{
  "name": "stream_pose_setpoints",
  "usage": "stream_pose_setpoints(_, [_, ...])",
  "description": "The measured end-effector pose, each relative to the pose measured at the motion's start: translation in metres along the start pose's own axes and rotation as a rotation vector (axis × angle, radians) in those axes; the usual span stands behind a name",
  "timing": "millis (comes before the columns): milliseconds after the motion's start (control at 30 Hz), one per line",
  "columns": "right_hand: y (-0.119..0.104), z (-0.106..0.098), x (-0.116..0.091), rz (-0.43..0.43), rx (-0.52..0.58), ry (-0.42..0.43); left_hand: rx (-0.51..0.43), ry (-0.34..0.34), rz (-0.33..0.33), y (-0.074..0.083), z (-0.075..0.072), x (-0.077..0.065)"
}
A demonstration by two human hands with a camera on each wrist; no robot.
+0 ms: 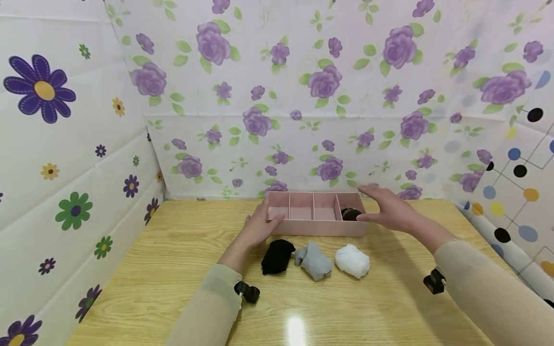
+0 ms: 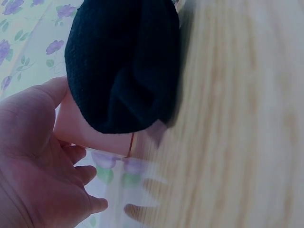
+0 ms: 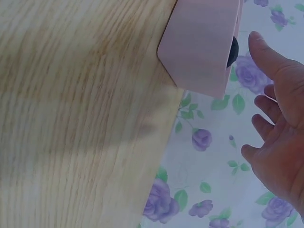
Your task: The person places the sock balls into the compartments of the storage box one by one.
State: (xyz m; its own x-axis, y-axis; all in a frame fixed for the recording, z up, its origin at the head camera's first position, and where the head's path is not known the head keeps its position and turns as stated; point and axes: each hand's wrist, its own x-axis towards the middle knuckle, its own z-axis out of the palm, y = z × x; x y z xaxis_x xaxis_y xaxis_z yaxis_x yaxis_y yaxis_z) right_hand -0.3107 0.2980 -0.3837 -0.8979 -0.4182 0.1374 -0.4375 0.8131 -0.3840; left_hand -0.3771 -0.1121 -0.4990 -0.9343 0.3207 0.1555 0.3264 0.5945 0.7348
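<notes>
Nearest the viewer, over the pale wood-grained tabletop, two light beige cloth sleeves reach forward; beyond them, in a row, lie a crumpled black fabric bundle, a crumpled grey fabric bundle and a rounded white fabric bundle; just behind stands an open, oblong pink box divided into four compartments; at its left end is the person's left hand, thumb against the box, fingers apart; how firmly it presses cannot be told; at the right end hangs the right hand, thumb and fingers spread, clamped on nothing, near a dark rounded bundle in the rightmost compartment; farthest off hangs a white wall cloth printed with purple roses. Judging by this layout, the placing is about a quarter done; one compartment is occupied, three are bare, and three bundles remain outside; no brand, label or writing can be read on anything.
</notes>
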Motion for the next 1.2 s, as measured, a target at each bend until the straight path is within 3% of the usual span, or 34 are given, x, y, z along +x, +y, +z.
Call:
stream_pose_setpoints(267, [-0.002, -0.001, -0.022, -0.017, -0.006, 0.006, -0.010, -0.005, 0.007, 0.005, -0.003, -0.002])
stream_pose_setpoints(767, [-0.003, 0.005, -0.057, -0.025, 0.042, -0.034, 0.000, -0.007, -0.001, 0.000, 0.000, 0.002])
stream_pose_setpoints(833, [-0.005, 0.005, -0.060, -0.031, 0.048, -0.037, 0.001, -0.010, 0.007, 0.004, -0.001, -0.001])
stream_pose_setpoints(1067, [-0.013, 0.010, -0.068, -0.078, 0.091, -0.073, 0.037, -0.032, -0.036, 0.044, -0.017, -0.021])
stream_pose_setpoints(1200, [-0.016, 0.015, -0.072, -0.099, 0.110, -0.091, 0.016, -0.026, -0.037, 0.027, -0.010, -0.013])
